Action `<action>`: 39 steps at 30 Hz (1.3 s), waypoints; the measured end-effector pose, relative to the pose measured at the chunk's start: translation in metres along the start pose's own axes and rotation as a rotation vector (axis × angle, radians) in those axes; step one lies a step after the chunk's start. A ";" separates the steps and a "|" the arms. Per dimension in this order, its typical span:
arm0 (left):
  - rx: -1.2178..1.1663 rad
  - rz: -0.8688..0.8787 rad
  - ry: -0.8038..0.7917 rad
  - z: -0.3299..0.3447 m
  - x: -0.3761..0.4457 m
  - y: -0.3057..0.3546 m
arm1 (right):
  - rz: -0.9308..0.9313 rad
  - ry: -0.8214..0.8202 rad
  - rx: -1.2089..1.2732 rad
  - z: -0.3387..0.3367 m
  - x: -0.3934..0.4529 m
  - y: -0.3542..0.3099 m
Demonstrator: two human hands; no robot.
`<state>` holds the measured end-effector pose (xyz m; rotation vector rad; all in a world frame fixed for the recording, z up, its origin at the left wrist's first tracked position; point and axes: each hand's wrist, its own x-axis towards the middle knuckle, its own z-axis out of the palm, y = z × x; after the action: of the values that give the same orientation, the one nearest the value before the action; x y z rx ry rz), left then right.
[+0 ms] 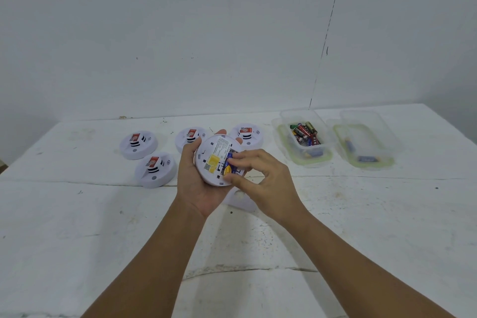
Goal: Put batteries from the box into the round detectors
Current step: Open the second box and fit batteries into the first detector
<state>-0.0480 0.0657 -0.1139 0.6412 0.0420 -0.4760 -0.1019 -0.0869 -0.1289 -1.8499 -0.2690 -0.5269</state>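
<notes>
White wall behind, and a scuffed white table (335,227) running out in front of the person. Over it the left hand (197,183) cradles a round detector (210,162) back side up, fingers and thumb curled round its rim. The right hand (260,178) is at the detector's battery bay, fingertips pinching a blue and yellow battery (228,166) that lies in the slot; whether it is fully seated I cannot tell. Four more detectors sit face up on the table beyond the hands: one far left (138,145), one nearer (156,169), one partly behind the left thumb (189,138) and one behind the held detector (247,134). A white piece (240,200) lies on the table under the hands, mostly hidden. To the right stands the clear battery box (303,137) with a heap of mixed batteries inside, and just beside it a second clear box (365,142) holding only a couple.
</notes>
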 end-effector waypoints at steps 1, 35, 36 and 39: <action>0.001 0.003 -0.008 0.001 0.000 0.000 | -0.007 0.018 -0.004 0.000 0.000 0.001; 0.092 -0.032 0.101 -0.002 0.001 0.006 | 0.346 0.038 0.310 0.020 0.011 0.000; 0.105 -0.030 0.104 -0.001 0.002 0.007 | 0.348 0.031 0.299 0.020 0.012 0.001; 0.134 -0.023 0.134 -0.003 0.001 0.009 | 0.338 -0.031 0.197 0.020 0.013 0.003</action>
<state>-0.0433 0.0732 -0.1112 0.8040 0.1457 -0.4604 -0.0848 -0.0699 -0.1300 -1.6669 -0.0238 -0.2291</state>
